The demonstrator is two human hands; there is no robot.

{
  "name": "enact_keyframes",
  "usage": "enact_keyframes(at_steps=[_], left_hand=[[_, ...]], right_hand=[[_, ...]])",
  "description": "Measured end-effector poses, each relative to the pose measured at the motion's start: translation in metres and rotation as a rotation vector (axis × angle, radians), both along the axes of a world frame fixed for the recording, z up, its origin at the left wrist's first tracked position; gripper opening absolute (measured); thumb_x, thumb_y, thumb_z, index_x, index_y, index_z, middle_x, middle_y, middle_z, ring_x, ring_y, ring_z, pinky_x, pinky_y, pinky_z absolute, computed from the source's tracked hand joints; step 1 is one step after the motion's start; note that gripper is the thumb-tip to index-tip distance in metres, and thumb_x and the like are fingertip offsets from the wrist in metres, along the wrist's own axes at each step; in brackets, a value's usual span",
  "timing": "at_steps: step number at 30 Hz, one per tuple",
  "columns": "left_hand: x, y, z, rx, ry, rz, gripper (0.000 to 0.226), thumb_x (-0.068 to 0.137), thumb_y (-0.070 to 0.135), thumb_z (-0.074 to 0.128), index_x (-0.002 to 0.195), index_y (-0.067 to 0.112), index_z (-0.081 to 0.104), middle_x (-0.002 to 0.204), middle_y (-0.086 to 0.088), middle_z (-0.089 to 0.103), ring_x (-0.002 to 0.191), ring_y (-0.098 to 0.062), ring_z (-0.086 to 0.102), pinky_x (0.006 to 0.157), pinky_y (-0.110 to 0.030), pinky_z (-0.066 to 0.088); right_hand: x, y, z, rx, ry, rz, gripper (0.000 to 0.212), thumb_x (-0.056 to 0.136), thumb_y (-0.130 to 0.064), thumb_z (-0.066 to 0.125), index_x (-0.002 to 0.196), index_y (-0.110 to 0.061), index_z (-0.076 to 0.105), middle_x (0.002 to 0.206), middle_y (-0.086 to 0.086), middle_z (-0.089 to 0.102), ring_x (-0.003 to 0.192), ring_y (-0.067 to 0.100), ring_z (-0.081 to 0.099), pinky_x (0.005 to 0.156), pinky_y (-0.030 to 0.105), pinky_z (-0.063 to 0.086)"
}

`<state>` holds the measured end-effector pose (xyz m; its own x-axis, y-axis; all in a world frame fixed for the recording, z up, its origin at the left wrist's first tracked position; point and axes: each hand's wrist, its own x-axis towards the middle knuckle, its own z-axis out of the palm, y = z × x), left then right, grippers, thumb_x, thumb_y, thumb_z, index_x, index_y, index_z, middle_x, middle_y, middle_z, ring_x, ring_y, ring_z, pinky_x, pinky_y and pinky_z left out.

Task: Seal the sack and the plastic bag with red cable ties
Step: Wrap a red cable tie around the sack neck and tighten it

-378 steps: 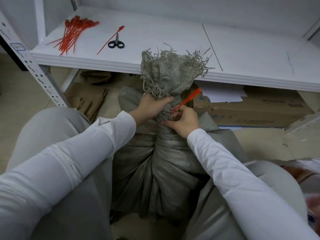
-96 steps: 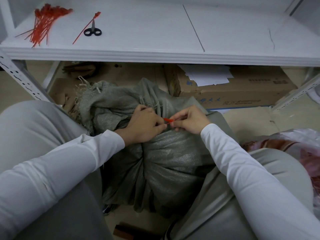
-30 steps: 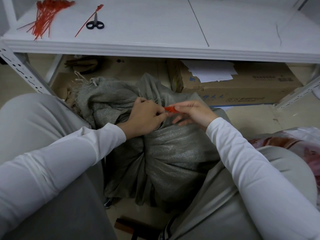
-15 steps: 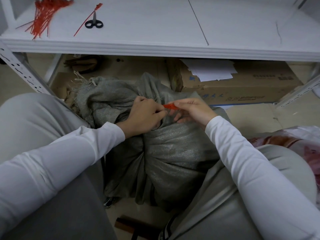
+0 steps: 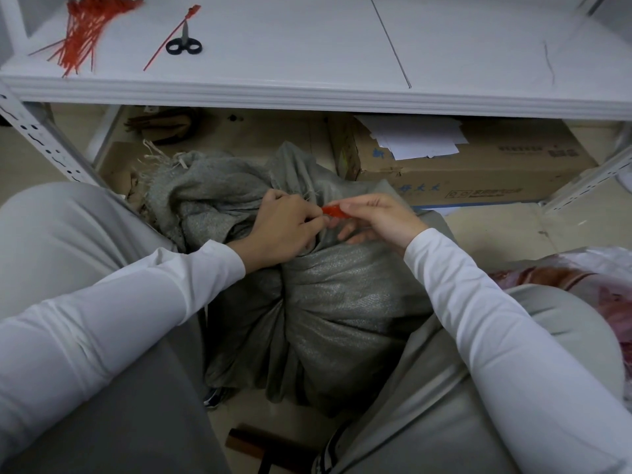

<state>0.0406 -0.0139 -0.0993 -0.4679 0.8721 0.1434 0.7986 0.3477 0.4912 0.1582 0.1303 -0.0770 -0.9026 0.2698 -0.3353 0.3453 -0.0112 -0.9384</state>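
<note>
A grey woven sack [image 5: 335,309] stands on the floor between my knees, its frayed gathered top [image 5: 205,193] folded over to the left. My left hand [image 5: 284,230] grips the sack's bunched neck. My right hand [image 5: 376,217] pinches a red cable tie [image 5: 333,211] just right of the left hand's fingertips; most of the tie is hidden. A clear plastic bag [image 5: 581,275] with reddish contents lies at the right edge, beyond my right knee.
A white shelf [image 5: 307,94] runs across the top, with a bundle of red cable ties [image 5: 85,32], black scissors [image 5: 183,46] and a single red tie [image 5: 171,35] at its left. Under it sit a cardboard box [image 5: 478,179] with white papers [image 5: 417,138].
The sack's top, upright earlier, now lies folded left. Over the last second my right hand has drawn the red tie's end slightly right and up; my left hand keeps its grip.
</note>
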Motion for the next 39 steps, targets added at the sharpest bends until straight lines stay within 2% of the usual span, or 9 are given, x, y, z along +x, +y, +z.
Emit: enact_keyframes(at_steps=[6,9,13,20,24,28,31,35,39], left_hand=[[0.0,-0.002,-0.003,-0.015,0.008,-0.034,0.048,0.097,0.039,0.046,0.051,0.028,0.047,0.053,0.01,0.057,0.065,0.001,0.054,0.094,-0.03,0.024],[0.0,-0.004,-0.002,-0.011,0.024,-0.031,0.045,0.097,0.034,0.047,0.053,0.029,0.047,0.056,0.009,0.058,0.069,-0.004,0.055,0.095,-0.033,0.025],[0.002,-0.003,-0.001,-0.019,0.037,-0.027,0.043,0.097,0.032,0.048,0.054,0.031,0.044,0.052,0.014,0.049,0.068,-0.004,0.052,0.094,-0.034,0.027],[-0.001,0.0,-0.005,-0.016,0.041,-0.052,0.037,0.096,0.036,0.048,0.06,0.03,0.051,0.055,0.011,0.052,0.067,-0.004,0.052,0.097,-0.035,0.029],[-0.004,0.001,-0.006,-0.025,0.038,-0.072,0.035,0.095,0.039,0.051,0.064,0.025,0.059,0.057,0.011,0.053,0.064,0.002,0.049,0.097,-0.034,0.029],[-0.007,0.0,-0.003,-0.041,0.045,-0.122,0.037,0.094,0.039,0.053,0.058,0.032,0.048,0.054,0.012,0.049,0.06,0.001,0.047,0.086,-0.032,0.03],[-0.008,-0.001,-0.004,-0.01,0.038,-0.131,0.035,0.094,0.036,0.053,0.061,0.026,0.055,0.053,0.01,0.049,0.058,-0.004,0.049,0.079,-0.031,0.031],[-0.006,-0.002,-0.005,-0.017,0.058,-0.117,0.032,0.094,0.036,0.053,0.065,0.024,0.058,0.055,0.01,0.051,0.063,-0.008,0.052,0.09,-0.038,0.037],[-0.005,-0.003,-0.008,-0.057,0.095,-0.133,0.027,0.094,0.037,0.052,0.067,0.032,0.053,0.06,0.014,0.051,0.074,-0.009,0.053,0.1,-0.042,0.032]], right_hand=[[-0.003,-0.003,-0.003,-0.066,-0.035,-0.082,0.036,0.101,-0.034,0.042,0.108,-0.011,0.07,0.095,0.012,0.073,0.075,0.018,0.067,0.069,0.028,0.057],[-0.002,-0.004,-0.004,-0.107,-0.03,-0.092,0.029,0.1,-0.024,0.047,0.108,-0.01,0.071,0.1,0.013,0.073,0.075,0.016,0.068,0.067,0.025,0.057],[-0.001,-0.009,-0.005,-0.112,-0.034,-0.118,0.019,0.093,-0.005,0.055,0.101,-0.01,0.071,0.086,0.005,0.073,0.072,0.012,0.067,0.071,0.025,0.057],[-0.003,-0.01,-0.006,-0.181,-0.064,-0.246,0.012,0.091,-0.008,0.061,0.098,-0.006,0.071,0.082,0.008,0.072,0.061,0.009,0.067,0.062,0.02,0.057],[-0.002,-0.007,-0.006,-0.246,-0.097,-0.284,0.013,0.089,-0.008,0.064,0.099,-0.002,0.069,0.078,0.009,0.072,0.059,0.009,0.068,0.056,0.018,0.056],[-0.002,-0.007,-0.005,-0.278,-0.104,-0.276,0.015,0.089,-0.009,0.064,0.1,0.001,0.067,0.076,0.009,0.073,0.06,0.01,0.069,0.057,0.019,0.056],[-0.003,-0.007,-0.003,-0.324,-0.099,-0.273,0.015,0.089,-0.01,0.064,0.1,0.0,0.067,0.075,0.009,0.073,0.061,0.011,0.07,0.058,0.02,0.057],[-0.003,-0.012,-0.005,-0.356,-0.108,-0.289,0.008,0.087,-0.009,0.066,0.093,-0.004,0.068,0.072,0.007,0.073,0.061,0.011,0.07,0.059,0.021,0.058],[-0.002,-0.015,-0.007,-0.317,-0.131,-0.273,0.008,0.085,-0.008,0.068,0.091,-0.003,0.069,0.069,0.005,0.072,0.059,0.009,0.069,0.057,0.019,0.056]])
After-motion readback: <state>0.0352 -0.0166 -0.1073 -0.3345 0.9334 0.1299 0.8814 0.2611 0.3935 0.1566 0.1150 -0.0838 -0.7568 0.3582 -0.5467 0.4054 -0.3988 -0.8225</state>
